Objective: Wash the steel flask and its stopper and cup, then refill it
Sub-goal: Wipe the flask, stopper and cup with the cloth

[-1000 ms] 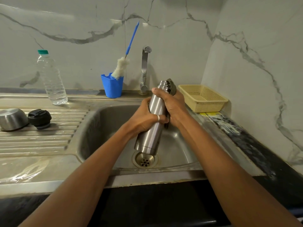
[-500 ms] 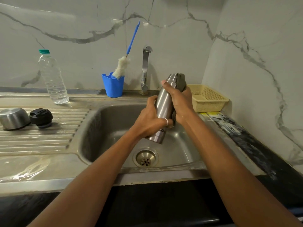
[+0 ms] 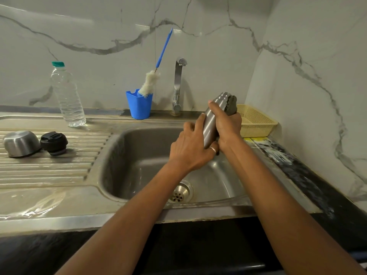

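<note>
Open sink basin (image 3: 139, 155) below — tap (image 3: 178, 84), basket (image 3: 258, 124) behind

The steel flask (image 3: 210, 124) has risen from over the drain (image 3: 181, 192) toward the far right, by the basket (image 3: 256, 122). The left hand (image 3: 188, 149) now hides its base, and the right hand (image 3: 228, 126), seemingly with a scrub pad (image 3: 231, 105), has slid toward the neck.

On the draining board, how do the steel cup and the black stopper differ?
The steel cup is bare shiny metal; the black stopper is dark plastic. The cup is the wider of the two. The cup lies mouth down as a plain dome; the stopper's top is moulded. Both rest side by side on the ribbed draining board.
</note>
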A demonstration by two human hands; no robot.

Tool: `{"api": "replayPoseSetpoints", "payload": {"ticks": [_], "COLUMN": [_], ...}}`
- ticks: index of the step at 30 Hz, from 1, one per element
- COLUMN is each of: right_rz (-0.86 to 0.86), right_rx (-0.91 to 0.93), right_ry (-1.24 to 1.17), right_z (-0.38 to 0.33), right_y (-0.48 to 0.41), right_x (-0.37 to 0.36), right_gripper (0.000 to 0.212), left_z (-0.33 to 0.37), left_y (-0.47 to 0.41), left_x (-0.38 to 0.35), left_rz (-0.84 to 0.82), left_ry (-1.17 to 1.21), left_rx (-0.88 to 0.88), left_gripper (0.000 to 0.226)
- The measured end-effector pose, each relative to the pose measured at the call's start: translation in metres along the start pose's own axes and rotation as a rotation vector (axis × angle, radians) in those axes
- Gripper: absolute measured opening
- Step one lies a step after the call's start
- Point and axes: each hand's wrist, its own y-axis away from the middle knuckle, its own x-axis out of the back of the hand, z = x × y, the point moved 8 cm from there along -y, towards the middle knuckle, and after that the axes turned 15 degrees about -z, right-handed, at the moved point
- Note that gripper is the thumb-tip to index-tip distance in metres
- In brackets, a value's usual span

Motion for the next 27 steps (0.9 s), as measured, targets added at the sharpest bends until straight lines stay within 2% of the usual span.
{"api": "replayPoseSetpoints", "payload": {"ticks": [3, 6, 8, 10, 12, 15, 18, 20, 23, 27], "right_rz": [-0.099, -0.249, -0.344, -0.389, -0.424, -0.534, -0.594, -0.586, -0.542, -0.396], "right_rx": [0.008, -0.015, -0.035, -0.032, -0.019, 0.074, 0.196, 0.241, 0.205, 0.103], "right_ry": [0.005, -0.040, -0.033, 0.010, 0.112, 0.433, 0.698, 0.777, 0.751, 0.530], "right_z": [-0.002, 0.000, 0.007, 0.012, 0.016, 0.016, 0.017, 0.019, 0.020, 0.008], "right_y": [-0.001, 0.003, 0.007, 0.012, 0.019, 0.039, 0.056, 0.057, 0.042, 0.018], "right_x": [-0.009, -0.027, -0.043, -0.058, -0.070, -0.094, -0.115, -0.121, -0.112, -0.077], "right_gripper": [0.066, 0.056, 0.058, 0.060, 0.060, 0.051, 0.050, 0.050, 0.050, 0.052], "left_z": [-0.009, -0.026, -0.039, -0.052, -0.067, -0.090, -0.108, -0.114, -0.106, -0.078], "left_y": [-0.002, -0.004, -0.005, -0.005, -0.007, -0.005, 0.000, 0.001, 0.000, 0.001], "left_x": [0.006, 0.016, 0.015, 0.013, 0.009, 0.005, 0.010, 0.011, 0.007, -0.002], "left_rz": [0.020, 0.052, 0.054, 0.074, 0.071, 0.049, 0.057, 0.035, -0.046, -0.130], "left_ry": [0.126, 0.557, 0.838, 0.993, 1.124, 1.313, 1.398, 1.415, 1.440, 1.423], "left_rx": [-0.014, -0.029, 0.043, 0.131, 0.212, 0.281, 0.290, 0.297, 0.281, 0.275], "left_gripper": [0.088, 0.073, 0.065, 0.057, 0.051, 0.043, 0.035, 0.037, 0.042, 0.042]}}
